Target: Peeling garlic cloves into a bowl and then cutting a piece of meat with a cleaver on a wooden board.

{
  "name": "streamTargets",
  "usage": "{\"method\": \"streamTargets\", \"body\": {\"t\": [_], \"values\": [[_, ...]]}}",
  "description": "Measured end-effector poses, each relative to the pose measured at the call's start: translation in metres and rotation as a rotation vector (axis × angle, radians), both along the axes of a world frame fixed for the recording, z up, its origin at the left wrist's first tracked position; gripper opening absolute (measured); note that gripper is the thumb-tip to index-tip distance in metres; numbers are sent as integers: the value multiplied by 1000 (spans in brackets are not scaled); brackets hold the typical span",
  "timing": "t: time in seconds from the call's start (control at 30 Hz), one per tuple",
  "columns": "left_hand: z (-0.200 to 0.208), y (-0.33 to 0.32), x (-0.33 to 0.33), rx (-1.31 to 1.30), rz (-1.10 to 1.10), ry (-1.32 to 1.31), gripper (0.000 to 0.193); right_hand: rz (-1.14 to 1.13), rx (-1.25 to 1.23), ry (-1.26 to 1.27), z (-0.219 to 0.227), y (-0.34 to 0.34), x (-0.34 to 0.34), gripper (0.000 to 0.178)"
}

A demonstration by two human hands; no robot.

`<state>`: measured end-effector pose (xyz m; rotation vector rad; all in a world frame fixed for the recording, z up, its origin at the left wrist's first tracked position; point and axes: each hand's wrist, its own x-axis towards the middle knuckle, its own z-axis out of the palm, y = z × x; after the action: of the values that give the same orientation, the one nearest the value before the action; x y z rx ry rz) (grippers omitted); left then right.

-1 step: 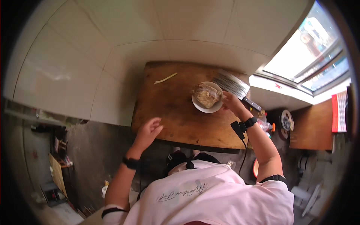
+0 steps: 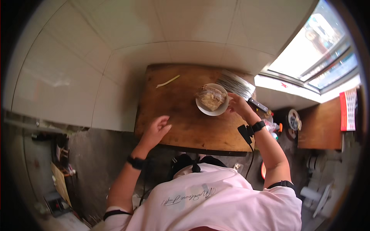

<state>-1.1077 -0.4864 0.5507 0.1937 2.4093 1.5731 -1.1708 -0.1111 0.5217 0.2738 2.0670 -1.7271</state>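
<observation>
A white bowl (image 2: 200, 107) with a pale brown, layered lump of food (image 2: 213, 101) in it is at the right half of the wooden table (image 2: 181, 123). My right hand (image 2: 237, 104) grips the bowl's right rim, fingers closed at its edge. Over the table's front left part is my left hand (image 2: 157, 130), fingers apart and nothing in it. A cleaver (image 2: 236, 84) with a broad grey blade and dark handle lies behind and right of the bowl, close to my right hand. Towards the back left lies a pale green stalk (image 2: 168, 81).
Tiled wall (image 2: 181, 23) rises behind the table, and a window (image 2: 312, 57) is at the right. Bottles and small packages (image 2: 273, 128) stand off the table's right edge. A black cable (image 2: 252, 158) hangs from the device at my right wrist.
My left hand has shifted slightly forward and to the right. My right hand stays at the bowl's rim; the view has moved a little.
</observation>
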Motion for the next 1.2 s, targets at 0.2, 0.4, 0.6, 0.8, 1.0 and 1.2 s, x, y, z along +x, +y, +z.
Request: {"method": "streamTargets", "body": {"t": [0.2, 0.4, 0.6, 0.8, 1.0, 1.2], "values": [[21, 88, -100, -181, -298, 320, 51, -215, 264, 325, -10, 37, 40, 39], [-6, 136, -141, -389, -423, 492, 64, -230, 1174, 503, -12, 59, 48, 45], [-1, 154, -147, -720, -527, 425, 64, -224, 1179, 493, -22, 44, 34, 51], [-5, 161, -143, -678, -443, 587, 48, -195, 1299, 362, -26, 57, 22, 56], [5, 169, -139, -830, -507, 430, 55, -100, 1361, 306, -51, 83, 13, 54], [-2, 162, -132, -581, -459, 545, 54, -63, 1322, 313, -43, 74, 13, 40]]}}
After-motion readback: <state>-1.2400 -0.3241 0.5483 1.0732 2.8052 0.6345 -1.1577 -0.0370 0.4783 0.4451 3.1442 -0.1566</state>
